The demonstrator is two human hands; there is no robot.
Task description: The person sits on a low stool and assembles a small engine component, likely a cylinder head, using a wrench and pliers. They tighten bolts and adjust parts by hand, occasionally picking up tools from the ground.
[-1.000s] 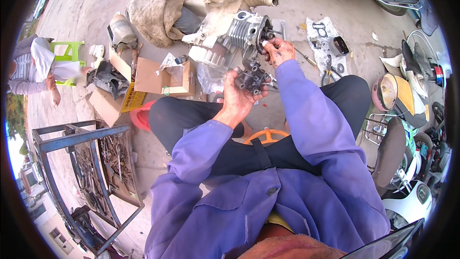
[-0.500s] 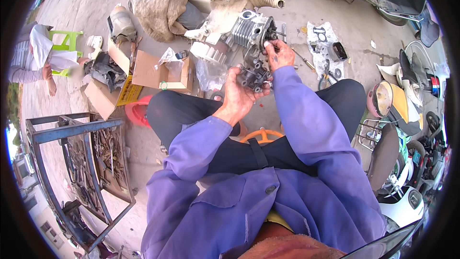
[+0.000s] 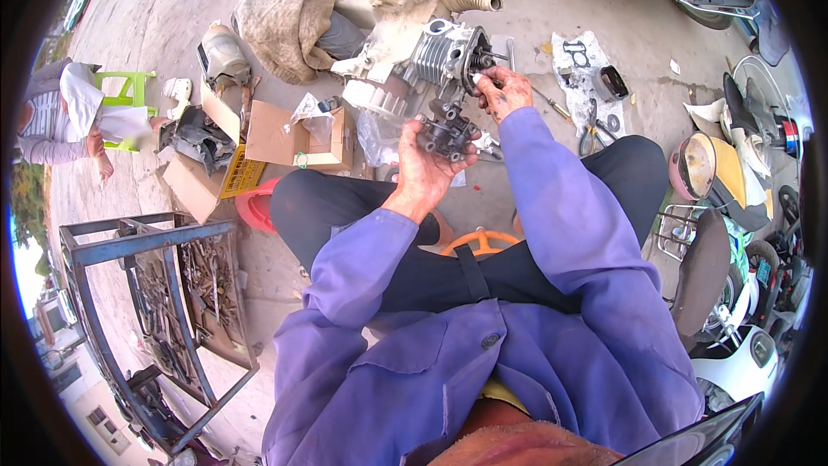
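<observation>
Your left grip point(image 3: 420, 173) clasps the dark metal part point(image 3: 448, 131), freshly tilted in the palm yet apart from the engine point(image 3: 434, 53) on the ground; your right grip point(image 3: 509, 97) stays at the engine's open end, whether clamped I cannot tell.

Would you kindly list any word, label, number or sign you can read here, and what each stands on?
Yellow panel by the cardboard box: dark print, too small to read.
Dark metal part in the left hand: no lettering I can make out.
Finned engine cylinder: likewise none.
Nothing else is legible.
</observation>
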